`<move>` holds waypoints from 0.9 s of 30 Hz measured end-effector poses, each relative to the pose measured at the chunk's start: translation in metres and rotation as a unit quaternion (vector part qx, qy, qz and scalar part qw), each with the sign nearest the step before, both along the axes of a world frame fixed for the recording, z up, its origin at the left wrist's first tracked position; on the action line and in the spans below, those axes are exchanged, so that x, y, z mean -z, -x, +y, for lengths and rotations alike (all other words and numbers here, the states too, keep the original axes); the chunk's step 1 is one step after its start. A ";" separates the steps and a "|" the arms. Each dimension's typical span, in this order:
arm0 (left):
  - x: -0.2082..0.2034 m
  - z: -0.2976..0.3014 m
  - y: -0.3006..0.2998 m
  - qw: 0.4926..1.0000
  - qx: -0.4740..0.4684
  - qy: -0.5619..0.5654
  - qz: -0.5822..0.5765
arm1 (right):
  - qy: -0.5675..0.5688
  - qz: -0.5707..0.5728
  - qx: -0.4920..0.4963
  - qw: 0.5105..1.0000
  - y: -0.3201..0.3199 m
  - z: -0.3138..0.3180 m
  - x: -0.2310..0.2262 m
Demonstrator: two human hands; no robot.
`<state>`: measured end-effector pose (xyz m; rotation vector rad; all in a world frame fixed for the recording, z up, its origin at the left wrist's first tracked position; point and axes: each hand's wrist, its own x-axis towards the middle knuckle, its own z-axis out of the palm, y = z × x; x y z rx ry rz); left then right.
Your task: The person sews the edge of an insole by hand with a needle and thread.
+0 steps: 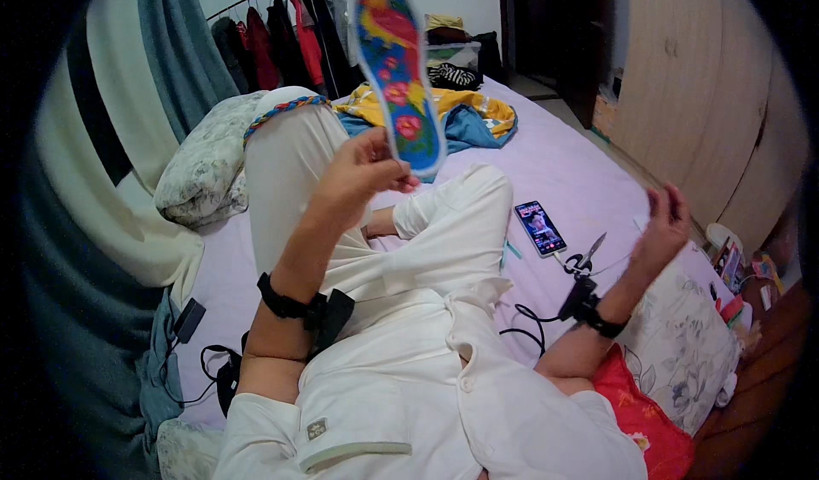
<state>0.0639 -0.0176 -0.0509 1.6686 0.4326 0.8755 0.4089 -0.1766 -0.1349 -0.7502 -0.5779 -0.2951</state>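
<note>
My left hand [375, 166] pinches the heel end of an embroidered insole [397, 79], which stands upright in front of me. Its blue face carries a red and yellow bird at the top and pink-red flowers below, inside a white edge. Off to the right, my right hand [664, 231] is raised above the bed with its fingers curled together. Whatever may lie between those fingertips is too small to make out. Below and left of that hand, scissors [584, 260] with black handles rest beside a lit phone [539, 228].
I sit on a bed with a pale lilac sheet [563, 160]; my bent knee is at left. A yellow and blue quilt [478, 117] lies beyond. Floral pillows [209, 160] flank me. Black cables run near both arms. Clothes hang on a rack [273, 45]; a wooden wardrobe [699, 79] stands right.
</note>
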 end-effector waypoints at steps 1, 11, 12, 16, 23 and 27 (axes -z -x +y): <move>0.001 -0.007 -0.007 1.000 0.007 0.006 0.010 | 0.055 -0.022 0.012 0.998 0.029 0.006 -0.012; 0.007 -0.033 -0.026 0.995 0.058 0.058 0.054 | 0.157 -0.342 -0.050 0.925 0.164 0.019 -0.031; 0.006 -0.035 -0.026 0.995 0.059 0.060 0.055 | 0.161 -0.351 -0.051 0.921 0.167 0.020 -0.030; 0.005 -0.040 -0.027 0.994 0.056 0.069 0.062 | 0.167 -0.385 -0.055 0.906 0.172 0.024 -0.028; 0.010 -0.039 -0.028 0.994 0.071 0.073 0.045 | 0.178 -0.397 -0.067 0.898 0.176 0.027 -0.027; 0.007 -0.040 -0.029 0.994 0.062 0.046 0.074 | 0.181 -0.400 -0.056 0.897 0.176 0.028 -0.026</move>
